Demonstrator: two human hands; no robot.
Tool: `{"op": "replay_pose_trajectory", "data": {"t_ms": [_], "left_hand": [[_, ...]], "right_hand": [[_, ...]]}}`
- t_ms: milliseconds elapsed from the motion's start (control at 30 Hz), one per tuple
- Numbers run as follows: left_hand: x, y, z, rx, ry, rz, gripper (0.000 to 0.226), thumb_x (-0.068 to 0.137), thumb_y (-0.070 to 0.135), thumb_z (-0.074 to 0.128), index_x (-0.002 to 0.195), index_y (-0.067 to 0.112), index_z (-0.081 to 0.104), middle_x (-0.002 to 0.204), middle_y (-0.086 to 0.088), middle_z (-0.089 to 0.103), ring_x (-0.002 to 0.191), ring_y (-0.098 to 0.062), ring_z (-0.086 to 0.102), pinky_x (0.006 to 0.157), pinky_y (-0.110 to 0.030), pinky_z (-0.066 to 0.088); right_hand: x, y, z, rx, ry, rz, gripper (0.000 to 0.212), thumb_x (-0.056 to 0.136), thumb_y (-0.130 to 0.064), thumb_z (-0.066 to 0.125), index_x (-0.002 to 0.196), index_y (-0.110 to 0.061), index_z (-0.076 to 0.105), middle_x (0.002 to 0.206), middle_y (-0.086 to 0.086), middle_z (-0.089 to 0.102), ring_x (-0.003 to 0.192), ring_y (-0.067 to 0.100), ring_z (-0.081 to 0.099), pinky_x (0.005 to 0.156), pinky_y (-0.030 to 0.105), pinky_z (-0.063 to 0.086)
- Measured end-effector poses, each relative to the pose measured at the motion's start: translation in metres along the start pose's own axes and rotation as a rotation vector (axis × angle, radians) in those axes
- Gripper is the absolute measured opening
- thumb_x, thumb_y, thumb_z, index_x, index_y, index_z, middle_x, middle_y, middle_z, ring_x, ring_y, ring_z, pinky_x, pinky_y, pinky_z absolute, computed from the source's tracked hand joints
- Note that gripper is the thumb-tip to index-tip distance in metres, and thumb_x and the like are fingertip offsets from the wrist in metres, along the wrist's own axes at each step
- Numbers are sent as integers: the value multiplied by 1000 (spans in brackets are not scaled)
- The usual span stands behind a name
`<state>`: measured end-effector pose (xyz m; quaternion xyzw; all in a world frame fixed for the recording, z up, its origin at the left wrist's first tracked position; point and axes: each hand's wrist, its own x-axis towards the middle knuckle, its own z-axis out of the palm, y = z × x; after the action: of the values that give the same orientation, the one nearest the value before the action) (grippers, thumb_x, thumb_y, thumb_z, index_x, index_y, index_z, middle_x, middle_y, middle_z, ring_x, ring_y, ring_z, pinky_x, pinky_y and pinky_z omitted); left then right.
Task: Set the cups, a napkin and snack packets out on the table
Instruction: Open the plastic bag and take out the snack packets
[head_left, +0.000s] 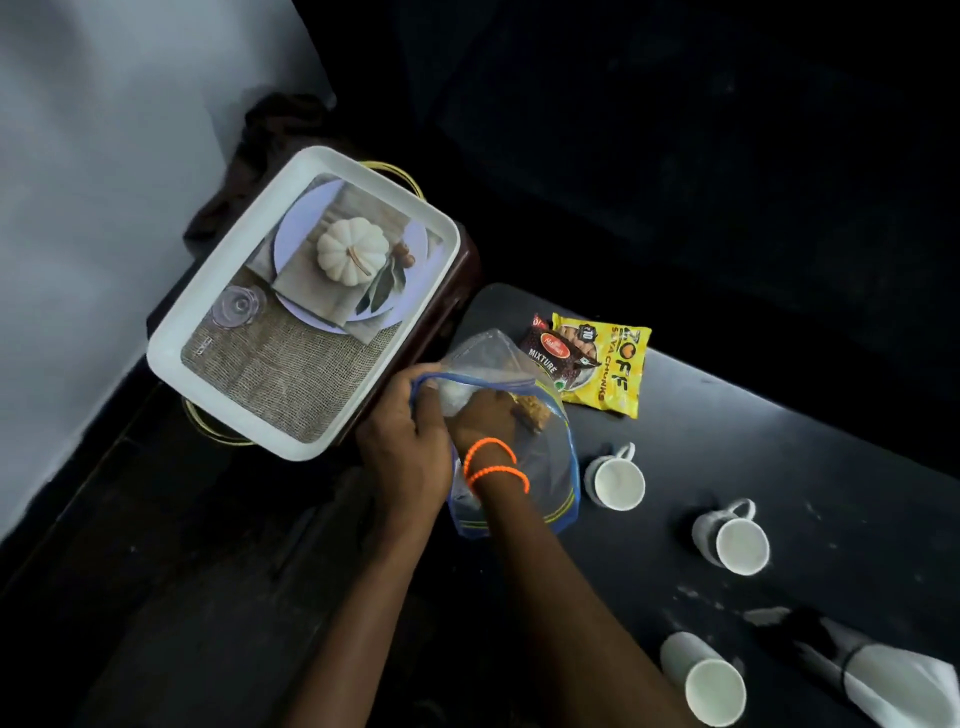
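Two hands are working a clear blue-rimmed plastic zip bag (540, 467): the left hand (405, 441) is gripping its rim, while the right hand (480, 418) is reaching inside, its grip unclear. Beyond them are lying brown (553, 358) and yellow snack packets (610, 369); right of them, three white cups (618, 480) and a white napkin (893, 680) are sitting on the black table (779, 441).

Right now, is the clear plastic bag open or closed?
Open. The left hand holds the clear plastic bag by its rim, and the right hand is inside.
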<state>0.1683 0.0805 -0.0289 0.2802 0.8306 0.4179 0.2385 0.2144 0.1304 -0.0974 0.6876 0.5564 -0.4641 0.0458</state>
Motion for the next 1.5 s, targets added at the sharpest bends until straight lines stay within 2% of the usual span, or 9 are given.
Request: {"op": "replay_pose_trajectory", "data": {"t_ms": [267, 400, 600, 733, 800, 933, 1067, 1233, 1500], "left_hand": [[-1, -8, -9, 71, 24, 22, 24, 99, 3, 60, 114, 12, 77, 108, -4, 79, 99, -13, 68, 85, -3, 40], [5, -7, -11, 91, 56, 70, 27, 99, 2, 57, 117, 12, 75, 114, -8, 79, 106, -20, 70, 91, -16, 44], [11, 1, -25, 68, 140, 100, 25, 99, 5, 58, 114, 14, 76, 96, -6, 78, 85, -5, 62, 72, -6, 39], [15, -8, -47, 54, 60, 134, 44, 87, 27, 52, 118, 4, 72, 91, -1, 73, 85, -22, 69, 79, -19, 48], [17, -20, -55, 17, 37, 111, 44, 87, 30, 51, 113, -1, 70, 90, -4, 71, 88, -29, 70, 81, -24, 51], [31, -33, -69, -65, 190, -34, 16, 94, 26, 59, 101, 19, 71, 88, -2, 71, 84, -17, 65, 81, -39, 54], [47, -39, -94, -236, 247, -99, 14, 85, 21, 65, 88, 28, 77, 85, 10, 75, 86, -12, 66, 84, -33, 55], [58, -26, -106, -473, 270, -51, 20, 71, 2, 54, 81, 2, 71, 60, 21, 68, 65, 3, 60, 66, -11, 46], [62, -17, -80, -574, 171, -97, 43, 69, 1, 44, 51, 30, 71, 53, 21, 60, 58, 4, 53, 57, -13, 41]], "right_hand": [[-11, -6, -1, -87, 50, 37, 33, 88, -43, 60, 86, -13, 73, 106, 14, 75, 110, 36, 65, 105, 49, 43], [-38, -20, -39, 304, -172, 135, 37, 84, -48, 62, 61, -19, 67, 97, 10, 78, 93, 22, 71, 86, 33, 53], [-97, -24, -92, 263, -78, -31, 51, 82, -44, 71, 127, -23, 60, 114, -3, 70, 106, 23, 68, 91, 41, 56], [-137, -22, -128, 523, -505, -227, 45, 78, -31, 74, 122, -35, 66, 110, -5, 75, 87, 8, 72, 58, 18, 52], [-150, -17, -152, 724, -672, -389, 58, 73, -21, 72, 129, -34, 64, 121, -2, 73, 104, 16, 72, 75, 22, 59], [-125, 9, -180, 812, -301, -499, 70, 71, -19, 72, 139, -25, 57, 127, 6, 70, 106, 23, 72, 76, 25, 59], [-55, 39, -145, 301, 300, -256, 66, 75, -31, 81, 136, -27, 57, 116, 0, 71, 104, 22, 68, 74, 11, 47], [14, 59, -71, -195, 255, -403, 91, 69, -34, 82, 148, -13, 42, 133, 18, 57, 116, 37, 57, 97, 45, 50], [30, 78, -35, -584, 433, -476, 82, 72, -40, 74, 144, -15, 46, 114, 13, 56, 98, 33, 53, 82, 42, 44]]}}
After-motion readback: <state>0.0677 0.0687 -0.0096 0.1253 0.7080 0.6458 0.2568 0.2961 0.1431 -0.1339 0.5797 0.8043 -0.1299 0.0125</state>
